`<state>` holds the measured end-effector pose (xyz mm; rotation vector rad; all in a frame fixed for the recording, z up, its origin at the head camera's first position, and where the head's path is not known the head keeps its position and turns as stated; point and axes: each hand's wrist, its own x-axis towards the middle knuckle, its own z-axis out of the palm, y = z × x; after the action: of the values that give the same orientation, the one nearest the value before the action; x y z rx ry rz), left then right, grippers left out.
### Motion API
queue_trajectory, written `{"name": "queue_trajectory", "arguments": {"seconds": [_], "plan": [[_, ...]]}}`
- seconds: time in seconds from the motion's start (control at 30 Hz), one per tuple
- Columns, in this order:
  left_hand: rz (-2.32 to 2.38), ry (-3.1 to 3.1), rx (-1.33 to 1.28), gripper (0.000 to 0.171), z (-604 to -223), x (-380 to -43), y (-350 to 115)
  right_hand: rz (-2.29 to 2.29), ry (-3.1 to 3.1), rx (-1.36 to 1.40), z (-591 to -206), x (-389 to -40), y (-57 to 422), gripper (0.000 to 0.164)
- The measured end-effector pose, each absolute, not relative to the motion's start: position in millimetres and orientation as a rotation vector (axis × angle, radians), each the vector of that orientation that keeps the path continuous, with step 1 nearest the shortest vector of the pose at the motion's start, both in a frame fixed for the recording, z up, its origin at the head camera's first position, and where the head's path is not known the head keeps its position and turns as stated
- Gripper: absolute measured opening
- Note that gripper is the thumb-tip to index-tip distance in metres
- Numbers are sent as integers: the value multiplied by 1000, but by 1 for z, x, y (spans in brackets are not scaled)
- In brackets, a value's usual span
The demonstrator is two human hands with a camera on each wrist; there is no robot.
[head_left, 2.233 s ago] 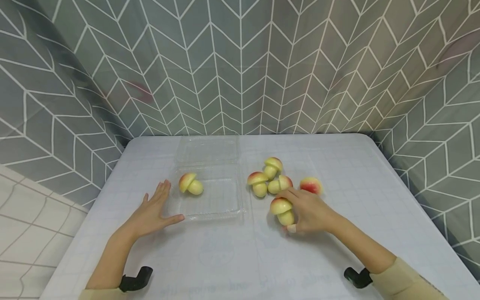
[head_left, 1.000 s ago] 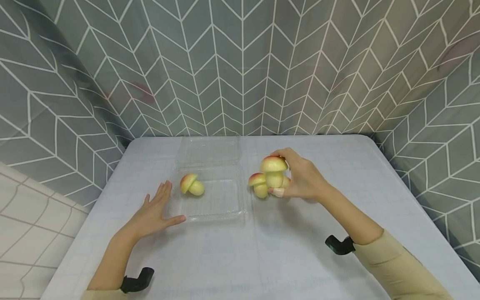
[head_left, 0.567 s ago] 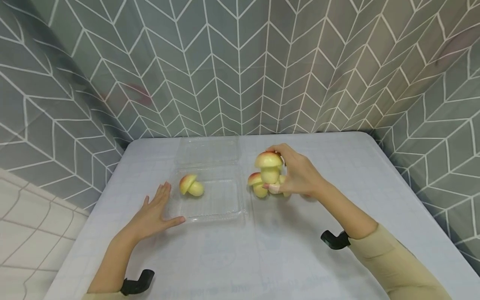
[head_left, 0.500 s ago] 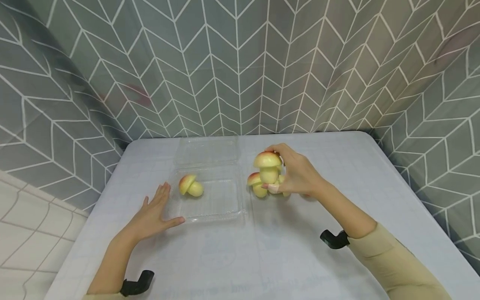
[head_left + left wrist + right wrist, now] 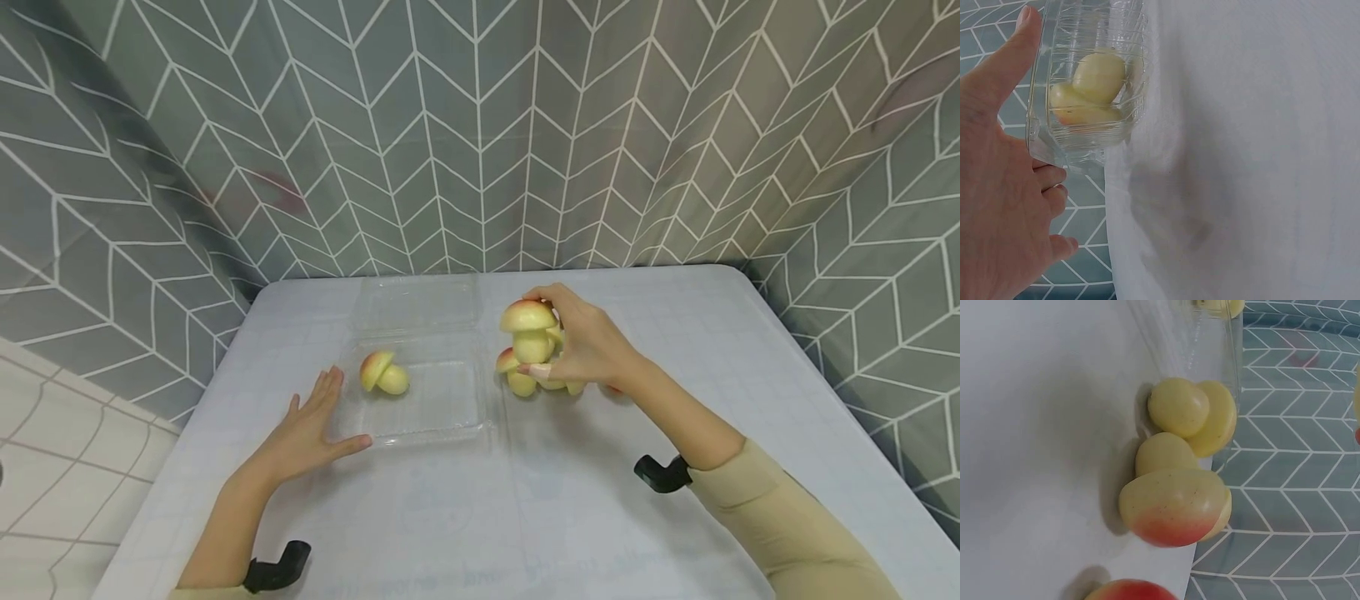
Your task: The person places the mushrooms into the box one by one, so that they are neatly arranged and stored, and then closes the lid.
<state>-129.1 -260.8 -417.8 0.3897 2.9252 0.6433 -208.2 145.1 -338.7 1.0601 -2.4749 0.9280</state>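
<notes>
My right hand holds a yellow toy mushroom with a reddish cap, thumb at the stem and fingers at the cap. It is raised over a cluster of similar mushrooms, partly hiding them; the one at the left shows best. In the right wrist view a red-blushed mushroom and a paler one lie close together. My left hand lies spread with straight fingers at the left side of a clear plastic clamshell box. One mushroom lies on its side in the box's left part.
The box's clear lid lies open toward the back of the white-covered table. Behind my right wrist, the red part of another mushroom shows. A grey patterned curtain stands along the back edge.
My right hand has lifted the mushroom from the table's right side and carried it back and left over the cluster, drifting slightly further left lately. The left hand stays in place.
</notes>
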Motion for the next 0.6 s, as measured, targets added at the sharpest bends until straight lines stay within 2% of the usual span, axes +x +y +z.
{"name": "queue_trajectory", "arguments": {"seconds": [0.27,0.6], "plan": [[651,2924,381,115,-419,-128,-262,1023,-2485,1081,-335,-215,129,82],[648,2919,368,116,-418,-128,-262,909,-2333,1235,-337,-227,103,84]]}}
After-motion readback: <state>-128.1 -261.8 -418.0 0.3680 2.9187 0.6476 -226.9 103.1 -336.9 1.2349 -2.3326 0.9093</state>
